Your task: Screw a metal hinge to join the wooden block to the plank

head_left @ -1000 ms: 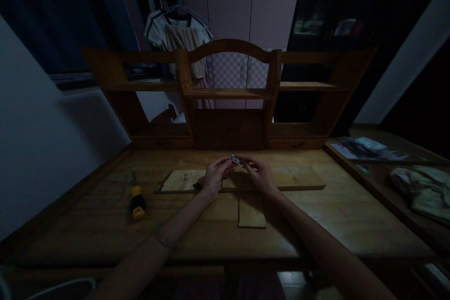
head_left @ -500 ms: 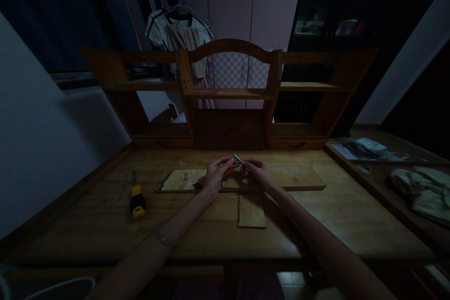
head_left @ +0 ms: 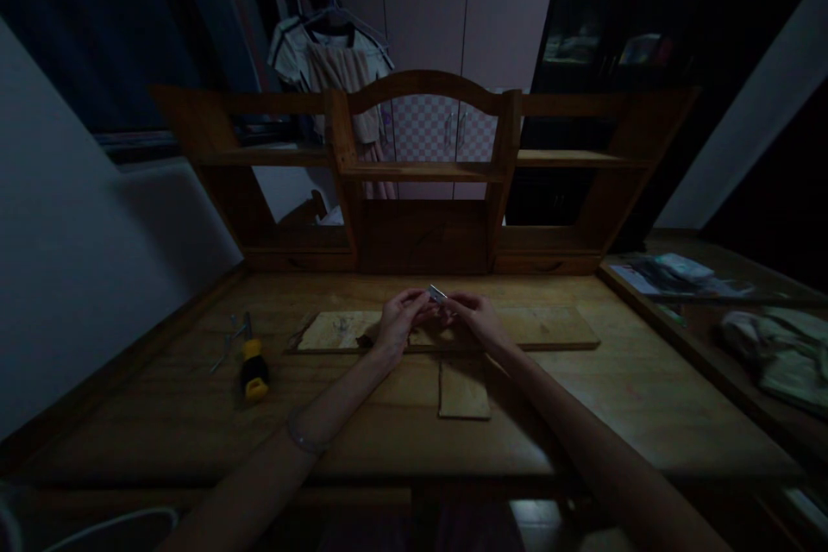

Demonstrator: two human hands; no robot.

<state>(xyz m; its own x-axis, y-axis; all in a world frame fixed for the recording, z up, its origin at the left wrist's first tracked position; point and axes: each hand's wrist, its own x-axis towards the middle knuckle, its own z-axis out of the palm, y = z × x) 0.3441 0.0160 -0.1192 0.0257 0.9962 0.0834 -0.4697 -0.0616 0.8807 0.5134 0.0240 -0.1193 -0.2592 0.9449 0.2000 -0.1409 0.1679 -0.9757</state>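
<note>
Between my two hands is a small flat silvery metal piece [head_left: 437,294], raised over a long board; it looks like a hinge or bracket, but its kind is hard to tell. My left hand [head_left: 399,321] pinches its left end with thumb and fingers. On the other end, the fingertips of my right hand [head_left: 475,316] are closed. Below both hands lies the long wooden board [head_left: 549,328], its left end broken and splintered. A small square wood piece [head_left: 464,390] rests on the desk just in front of it.
A yellow and black screwdriver [head_left: 254,369] lies at the left, beside several small metal parts [head_left: 226,349]. Along the back of the desk [head_left: 362,440] stands a wooden shelf unit [head_left: 420,172]. Cloth and plastic bags [head_left: 686,269] lie at the right, past a raised edge.
My right fingers have shifted slightly on the metal piece, with the thumb nearer its end. Otherwise the hands and boards stay in place.
</note>
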